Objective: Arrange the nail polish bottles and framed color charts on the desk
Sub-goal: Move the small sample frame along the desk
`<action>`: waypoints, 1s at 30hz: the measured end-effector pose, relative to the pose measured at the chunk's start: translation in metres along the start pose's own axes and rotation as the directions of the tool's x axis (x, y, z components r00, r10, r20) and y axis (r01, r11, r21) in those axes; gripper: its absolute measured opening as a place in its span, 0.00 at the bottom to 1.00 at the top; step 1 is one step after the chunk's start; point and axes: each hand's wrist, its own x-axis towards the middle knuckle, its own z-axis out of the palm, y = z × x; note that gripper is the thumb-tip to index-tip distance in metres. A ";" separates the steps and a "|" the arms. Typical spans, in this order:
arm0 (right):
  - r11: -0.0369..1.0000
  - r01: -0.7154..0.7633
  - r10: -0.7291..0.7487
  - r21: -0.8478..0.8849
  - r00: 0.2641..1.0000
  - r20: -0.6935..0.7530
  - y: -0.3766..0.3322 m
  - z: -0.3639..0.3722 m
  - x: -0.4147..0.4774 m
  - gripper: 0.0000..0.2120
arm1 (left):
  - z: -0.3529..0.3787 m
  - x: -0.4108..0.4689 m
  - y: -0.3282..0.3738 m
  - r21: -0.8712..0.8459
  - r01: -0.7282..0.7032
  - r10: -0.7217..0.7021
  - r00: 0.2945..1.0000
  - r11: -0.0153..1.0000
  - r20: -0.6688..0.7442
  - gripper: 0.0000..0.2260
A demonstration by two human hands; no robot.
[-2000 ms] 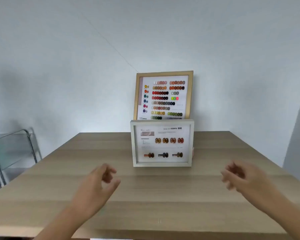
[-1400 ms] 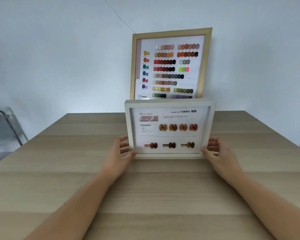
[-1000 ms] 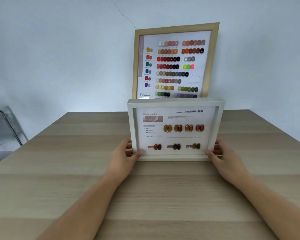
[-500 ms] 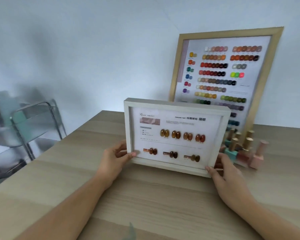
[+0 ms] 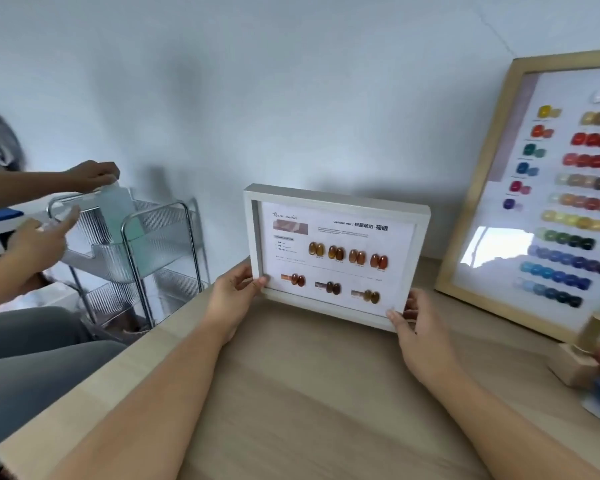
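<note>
A small white-framed chart (image 5: 336, 202) with amber nail samples stands upright near the desk's far left corner. My left hand (image 5: 234, 292) grips its lower left edge and my right hand (image 5: 420, 330) grips its lower right corner. A large gold-framed color chart (image 5: 478, 188) leans against the wall at the right, cut off by the image edge. Blurred nail polish bottles (image 5: 594, 348) stand at the right edge in front of the large chart.
The wooden desk (image 5: 309, 393) has its left edge running diagonally close to my left forearm. Beyond that edge stands a metal trolley (image 5: 142, 244) with ribbed clear trays. Another person sits at the left, their hands (image 5: 90, 174) at the trolley's top.
Both hands took hold of the white frame and carried it leftward toward the desk's left corner. The view turned left, revealing the bottles, the trolley and another person.
</note>
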 end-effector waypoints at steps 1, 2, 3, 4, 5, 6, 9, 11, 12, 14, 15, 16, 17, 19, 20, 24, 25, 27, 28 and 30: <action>1.000 0.000 0.000 -0.006 1.000 -0.001 0.001 0.004 0.006 0.11 | 0.000 0.007 -0.002 0.003 0.005 -0.005 1.000 1.000 -0.002 0.10; 1.000 0.001 -0.001 -0.014 1.000 -0.003 0.002 0.007 0.013 0.11 | 0.000 0.014 -0.003 0.000 0.016 -0.016 1.000 1.000 -0.008 0.10; 1.000 0.000 0.000 -0.018 1.000 -0.006 0.002 0.009 0.017 0.11 | -0.001 0.019 -0.003 -0.006 0.026 -0.026 1.000 1.000 -0.012 0.09; 1.000 0.001 -0.001 -0.022 1.000 -0.009 0.003 0.011 0.022 0.11 | -0.001 0.025 -0.004 -0.012 0.035 -0.035 0.999 0.999 -0.018 0.09; 1.000 0.000 -0.001 -0.028 1.000 -0.007 0.003 0.012 0.026 0.11 | -0.001 0.030 -0.004 -0.019 0.041 -0.042 0.999 0.999 -0.022 0.09; 0.999 -0.002 0.002 -0.036 1.000 -0.001 0.004 0.013 0.030 0.11 | -0.001 0.035 -0.005 -0.025 0.046 -0.047 0.999 0.999 -0.024 0.09; 0.998 -0.002 0.003 -0.059 1.000 0.015 0.005 0.018 0.039 0.12 | -0.001 0.046 -0.008 -0.021 0.051 -0.052 0.998 0.998 -0.025 0.09; 0.998 -0.007 0.008 -0.063 1.000 0.019 0.007 0.017 0.041 0.11 | 0.000 0.048 -0.010 -0.017 0.068 -0.069 0.997 0.998 -0.030 0.08; 0.998 -0.009 0.011 -0.066 1.000 0.023 0.008 0.018 0.042 0.11 | 0.000 0.049 -0.011 -0.009 0.076 -0.076 0.997 0.997 -0.032 0.09; 0.997 -0.008 0.010 -0.079 0.999 0.031 0.008 0.018 0.043 0.11 | -0.001 0.050 -0.013 0.010 0.095 -0.094 0.995 0.995 -0.034 0.10; 0.996 -0.005 0.008 -0.088 0.999 0.037 0.007 0.018 0.042 0.10 | -0.002 0.051 -0.014 0.026 0.108 -0.107 0.994 0.994 -0.037 0.09; 0.995 0.001 0.004 -0.095 0.999 0.043 0.007 0.018 0.042 0.10 | -0.002 0.051 -0.014 0.046 0.119 -0.117 0.992 0.992 -0.042 0.08; 0.995 0.003 0.001 -0.099 0.999 0.048 0.005 0.018 0.041 0.10 | -0.003 0.051 -0.014 0.068 0.130 -0.127 0.991 0.989 -0.048 0.07; 0.994 0.002 0.003 -0.105 0.999 0.054 0.003 0.017 0.039 0.10 | -0.003 0.050 -0.013 0.098 0.147 -0.142 0.988 0.984 -0.060 0.06; 0.994 0.002 0.004 -0.107 0.998 0.057 0.002 0.016 0.039 0.10 | -0.003 0.050 -0.013 0.105 0.152 -0.146 0.987 0.983 -0.064 0.06; 0.996 -0.007 0.011 -0.090 0.999 0.048 -0.003 0.016 0.036 0.11 | -0.002 0.049 -0.012 0.153 0.167 -0.155 0.984 0.974 -0.086 0.07; 0.996 -0.018 0.022 -0.083 0.999 0.046 -0.005 0.015 0.034 0.13 | -0.001 0.048 -0.012 0.194 0.172 -0.154 0.982 0.966 -0.104 0.11; 0.996 -0.046 0.049 -0.071 0.998 0.039 -0.008 0.012 0.029 0.18 | 0.002 0.040 -0.009 0.227 0.186 -0.147 0.973 0.956 -0.179 0.19; 0.996 -0.056 0.058 -0.070 0.998 0.029 -0.008 0.010 0.026 0.20 | 0.004 0.033 -0.007 0.208 0.182 -0.135 0.965 0.961 -0.223 0.20; 0.998 -0.047 0.047 -0.051 0.999 0.004 -0.009 0.003 0.013 0.19 | 0.007 0.015 0.000 0.177 0.146 -0.088 0.950 0.973 -0.300 0.18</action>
